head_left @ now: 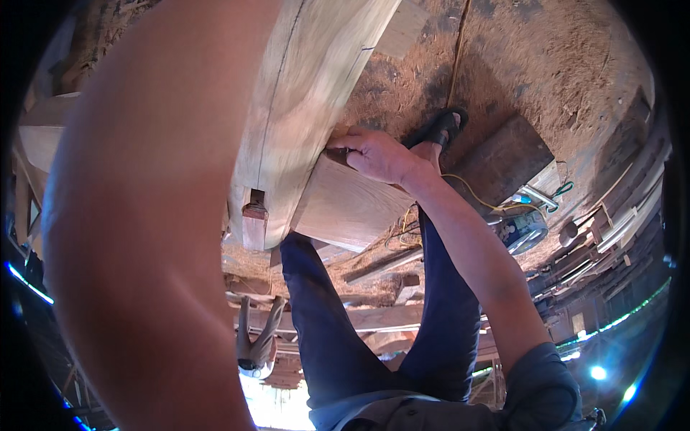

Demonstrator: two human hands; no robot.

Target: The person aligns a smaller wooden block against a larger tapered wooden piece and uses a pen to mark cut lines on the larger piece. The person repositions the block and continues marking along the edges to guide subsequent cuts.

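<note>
A long pale wooden beam [298,100] runs from the top of the view down toward me, with a dark line drawn along its face. Near its close end is a rectangular notch [254,215] with reddish wood showing. My right hand [377,154] is closed at the beam's right edge, its fingers curled over the corner of a pale wooden block [352,205] that sits against the beam. What the fingertips grip, if anything, is hidden. My left arm fills the left side and reaches out past the top edge, so my left hand is out of sight.
My sandalled foot [438,129] rests on the sawdust-covered ground [546,65], beside a dark board [503,161]. A yellow cord [471,188] runs near a power tool [525,230]. Stacked timber strips [611,233] lie at the right. Another person's legs [259,334] seem to show lower left.
</note>
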